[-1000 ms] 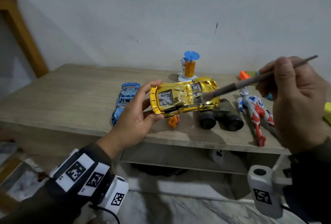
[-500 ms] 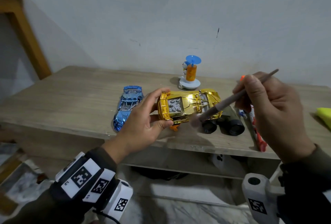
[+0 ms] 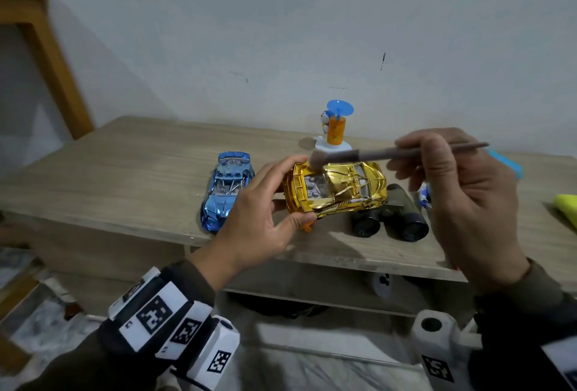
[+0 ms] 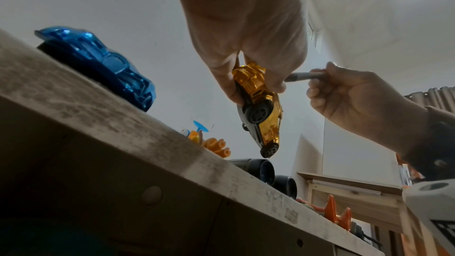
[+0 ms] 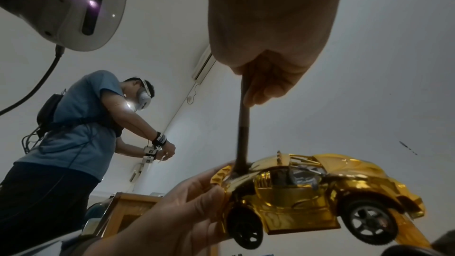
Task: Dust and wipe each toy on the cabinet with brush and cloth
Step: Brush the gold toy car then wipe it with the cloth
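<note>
My left hand (image 3: 265,203) grips the rear end of a shiny gold toy car (image 3: 340,187) and holds it above the front of the wooden cabinet (image 3: 125,178). The same gold car (image 4: 258,104) hangs nose-down in the left wrist view, pinched between thumb and fingers. My right hand (image 3: 462,190) pinches a thin brush (image 3: 390,153) whose bristle tip rests on the car's rear roof. In the right wrist view the brush (image 5: 243,124) stands on the gold car (image 5: 307,192) near its rear wing. No cloth is clearly identifiable.
A blue toy car (image 3: 226,187) sits left of my hand. Black binoculars (image 3: 390,219) lie under the gold car, a small orange toy (image 3: 307,226) beside them. A blue-and-orange fan toy (image 3: 335,128) stands at the back. A yellow object (image 3: 566,206) lies far right. Another person (image 5: 74,133) stands nearby.
The brush tip swept from the car's front side across to its rear roof, and my right hand rose and levelled the handle. The gold car stayed in my left hand's grip.
</note>
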